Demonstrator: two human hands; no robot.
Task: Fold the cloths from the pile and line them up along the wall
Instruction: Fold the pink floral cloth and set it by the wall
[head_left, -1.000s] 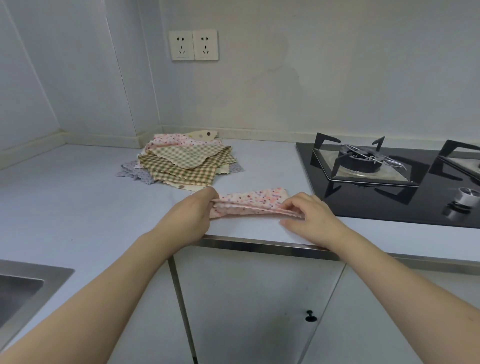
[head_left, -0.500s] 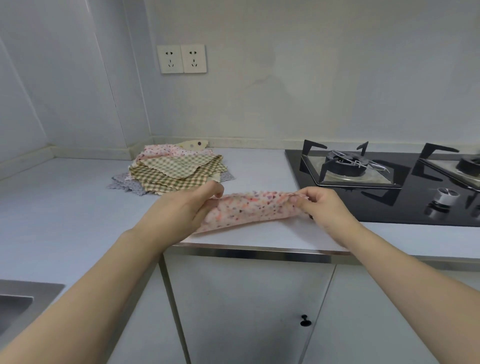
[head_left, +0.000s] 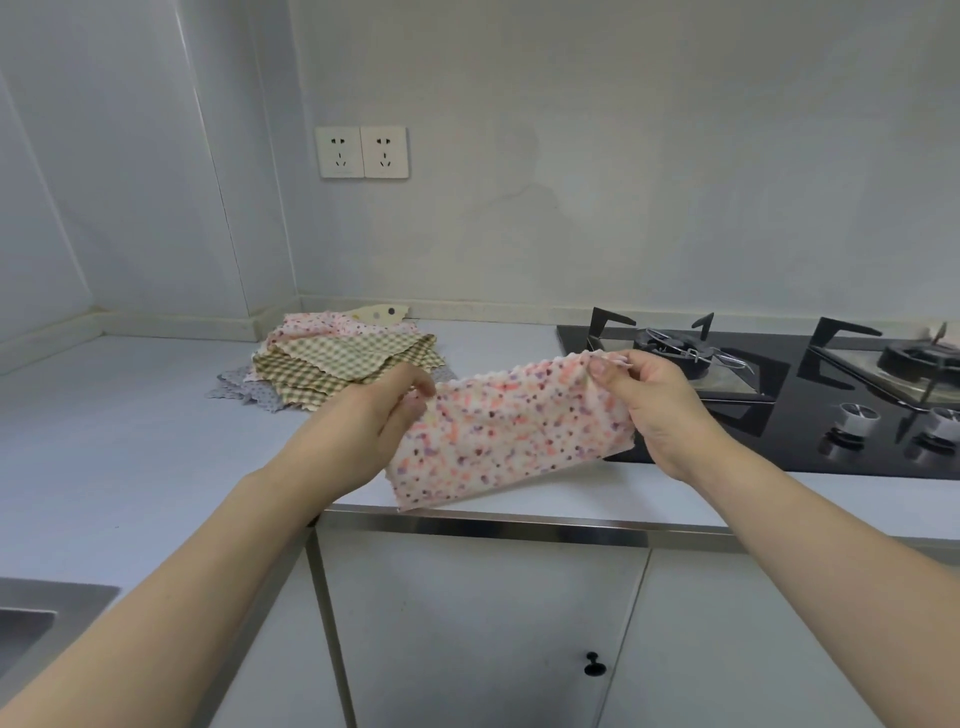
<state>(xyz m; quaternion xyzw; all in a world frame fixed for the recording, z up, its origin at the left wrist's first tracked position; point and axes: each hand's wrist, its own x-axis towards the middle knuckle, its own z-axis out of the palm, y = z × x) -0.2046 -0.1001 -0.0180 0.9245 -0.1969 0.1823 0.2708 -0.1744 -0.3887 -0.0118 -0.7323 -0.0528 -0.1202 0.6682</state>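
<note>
A folded pink speckled cloth (head_left: 511, 431) hangs in the air above the front of the counter, stretched between both hands. My left hand (head_left: 369, 423) pinches its upper left corner. My right hand (head_left: 657, 410) pinches its upper right corner, thumb on the near face. The cloth's lower edge hangs free just above the counter's metal front strip. Behind my left hand, the pile of cloths (head_left: 343, 364) lies on the counter close to the back wall: checked green and beige ones on top, a grey one underneath, a pink one and a spotted cream one at the back.
A black gas hob (head_left: 769, 395) with two burners and knobs fills the counter to the right. A steel sink (head_left: 31, 618) shows at the lower left. The white counter (head_left: 119, 431) runs into a corner at the left. Two wall sockets (head_left: 362, 151) sit above the pile.
Both hands have lifted the pink speckled cloth off the counter and hold it up by its top corners, so it now hangs as a flat panel. The camera has tilted upward.
</note>
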